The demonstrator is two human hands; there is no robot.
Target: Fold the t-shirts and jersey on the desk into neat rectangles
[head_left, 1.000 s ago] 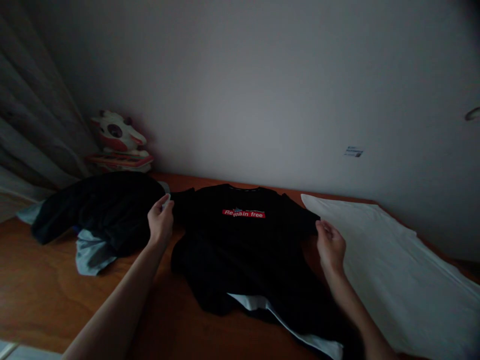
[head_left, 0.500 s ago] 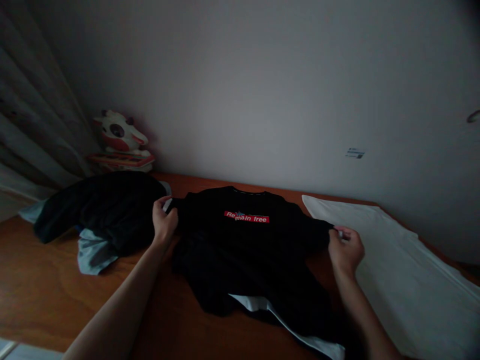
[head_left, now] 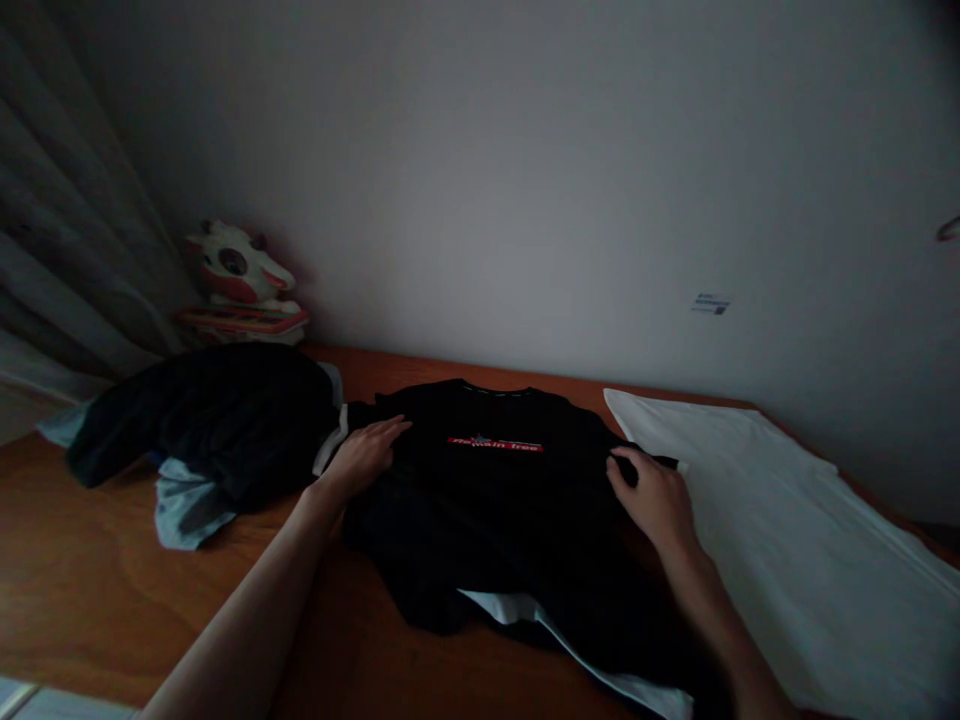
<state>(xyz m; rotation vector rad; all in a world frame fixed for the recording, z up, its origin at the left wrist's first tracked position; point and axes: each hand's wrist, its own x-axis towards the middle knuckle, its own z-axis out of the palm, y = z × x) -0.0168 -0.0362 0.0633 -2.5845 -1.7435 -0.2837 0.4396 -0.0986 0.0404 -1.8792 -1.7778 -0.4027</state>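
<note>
A black T-shirt (head_left: 487, 500) lies spread on the wooden surface, its neckline toward the wall. Across its chest is a red strip (head_left: 495, 445) with white lettering, and pale cloth shows along the lower hem. My left hand (head_left: 364, 460) rests on the sleeve at the left, fingers stretched flat and pointing inward. Over the other sleeve is my right hand (head_left: 656, 495), its fingers curved with a gap between thumb and forefinger. That sleeve's end sticks out free beyond the right hand.
A dark bundled garment (head_left: 217, 420) with grey-blue parts lies at the left. Behind it, a cow-shaped toy (head_left: 240, 265) with a keyboard stands by the curtain (head_left: 67, 220). White cloth (head_left: 810, 560) is laid flat on the right. A wall (head_left: 480, 200) bounds the wooden surface (head_left: 97, 590).
Both hands have let go of the sleeve ends and moved inward onto the sleeves. The shirt's chest has sunk flatter, so its lettering looks squashed.
</note>
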